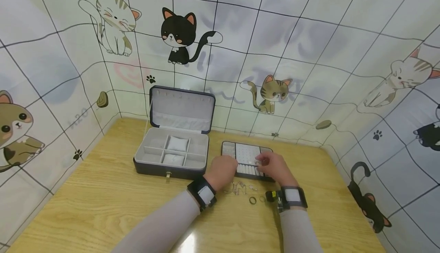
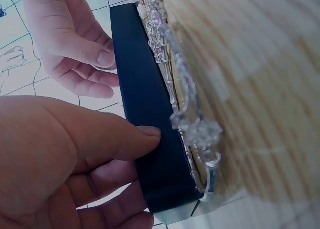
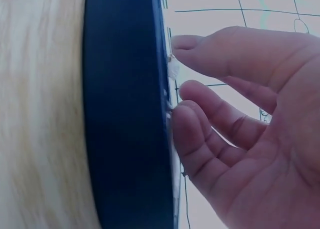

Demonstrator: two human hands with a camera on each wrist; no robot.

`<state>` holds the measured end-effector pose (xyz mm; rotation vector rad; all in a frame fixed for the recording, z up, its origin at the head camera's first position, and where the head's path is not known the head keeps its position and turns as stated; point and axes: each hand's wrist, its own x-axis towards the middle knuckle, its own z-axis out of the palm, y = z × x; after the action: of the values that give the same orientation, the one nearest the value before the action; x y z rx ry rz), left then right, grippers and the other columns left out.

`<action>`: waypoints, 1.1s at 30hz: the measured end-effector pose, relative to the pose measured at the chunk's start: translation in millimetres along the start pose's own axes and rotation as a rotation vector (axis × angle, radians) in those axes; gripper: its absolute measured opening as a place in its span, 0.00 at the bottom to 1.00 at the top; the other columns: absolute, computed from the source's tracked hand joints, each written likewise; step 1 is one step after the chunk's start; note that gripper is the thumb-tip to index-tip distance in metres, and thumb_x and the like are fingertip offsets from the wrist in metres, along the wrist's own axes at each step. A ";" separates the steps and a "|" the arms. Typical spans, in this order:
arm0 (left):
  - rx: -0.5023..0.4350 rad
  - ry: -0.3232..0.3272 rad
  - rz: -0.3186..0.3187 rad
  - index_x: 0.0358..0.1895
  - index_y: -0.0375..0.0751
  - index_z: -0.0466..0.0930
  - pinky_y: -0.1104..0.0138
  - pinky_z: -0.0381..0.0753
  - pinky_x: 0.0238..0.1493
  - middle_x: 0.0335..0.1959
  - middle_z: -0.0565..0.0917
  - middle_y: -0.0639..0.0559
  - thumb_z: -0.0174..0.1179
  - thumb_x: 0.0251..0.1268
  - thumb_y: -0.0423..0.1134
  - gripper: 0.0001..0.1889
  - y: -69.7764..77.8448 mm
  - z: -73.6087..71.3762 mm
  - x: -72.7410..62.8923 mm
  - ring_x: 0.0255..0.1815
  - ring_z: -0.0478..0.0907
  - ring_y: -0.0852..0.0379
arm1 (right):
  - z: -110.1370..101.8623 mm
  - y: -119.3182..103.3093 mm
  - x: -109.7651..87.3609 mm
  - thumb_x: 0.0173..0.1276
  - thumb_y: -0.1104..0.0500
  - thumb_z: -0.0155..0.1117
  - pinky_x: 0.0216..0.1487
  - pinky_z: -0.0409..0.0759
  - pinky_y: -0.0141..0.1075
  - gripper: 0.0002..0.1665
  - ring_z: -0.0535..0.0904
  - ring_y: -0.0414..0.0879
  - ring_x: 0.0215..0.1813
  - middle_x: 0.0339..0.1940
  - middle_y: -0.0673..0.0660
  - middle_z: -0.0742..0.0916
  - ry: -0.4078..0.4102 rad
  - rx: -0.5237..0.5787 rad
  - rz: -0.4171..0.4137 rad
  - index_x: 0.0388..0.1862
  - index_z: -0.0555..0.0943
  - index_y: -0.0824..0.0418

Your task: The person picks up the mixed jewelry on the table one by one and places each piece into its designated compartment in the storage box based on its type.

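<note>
My left hand (image 1: 222,171) grips the front left of a shallow dark jewelry tray (image 2: 135,84). Its thumb (image 2: 145,139) presses the side wall, with the other fingers curled at the corner. Over the tray's right part, my right hand (image 1: 276,166) has thumb and fingertips around a small clear-stoned piece of jewelry (image 3: 173,68), right at the tray's top. White ring rolls (image 1: 245,169) line the tray's front section behind a dark rim. In front of the tray lie a bracelet (image 2: 200,131), a dark ring (image 1: 252,200), a thin pale ring (image 1: 262,198) and a small sparkling piece (image 1: 252,188).
Left of the tray stands a dark jewelry box (image 1: 151,168), its lid (image 1: 182,109) raised against the wall. Two white cushions (image 1: 178,144) sit in its grey compartments. A cat-print covering (image 1: 233,54) rises behind and beside the wooden table (image 1: 103,192).
</note>
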<state>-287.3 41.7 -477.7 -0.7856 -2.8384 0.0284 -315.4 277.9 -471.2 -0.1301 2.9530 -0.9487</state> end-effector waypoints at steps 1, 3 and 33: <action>0.002 0.000 0.000 0.37 0.50 0.86 0.64 0.84 0.32 0.33 0.88 0.55 0.64 0.74 0.41 0.05 -0.2 0.4 0.3 0.33 0.83 0.59 | -1.5 -0.7 -0.7 0.60 0.61 0.80 0.50 0.85 0.45 0.20 0.83 0.51 0.50 0.48 0.57 0.88 -0.005 -0.002 -0.001 0.52 0.88 0.54; 0.006 0.006 -0.001 0.37 0.50 0.86 0.64 0.85 0.32 0.33 0.88 0.55 0.64 0.73 0.41 0.04 -0.5 0.6 0.4 0.34 0.83 0.59 | -4.1 -2.2 -1.6 0.59 0.61 0.80 0.49 0.84 0.44 0.19 0.82 0.51 0.48 0.46 0.56 0.88 -0.018 -0.001 -0.006 0.50 0.88 0.53; -0.018 0.068 0.019 0.30 0.50 0.83 0.61 0.83 0.28 0.28 0.86 0.55 0.62 0.72 0.38 0.08 -1.5 7.1 1.4 0.31 0.83 0.57 | 2.9 -39.9 -17.8 0.52 0.68 0.76 0.34 0.80 0.38 0.11 0.81 0.46 0.29 0.25 0.49 0.87 -0.341 -0.167 -0.051 0.23 0.86 0.53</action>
<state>-290.6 41.3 -484.3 -0.8011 -2.7712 -0.0207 -294.8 245.5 -450.1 -0.3376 2.7155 -0.6100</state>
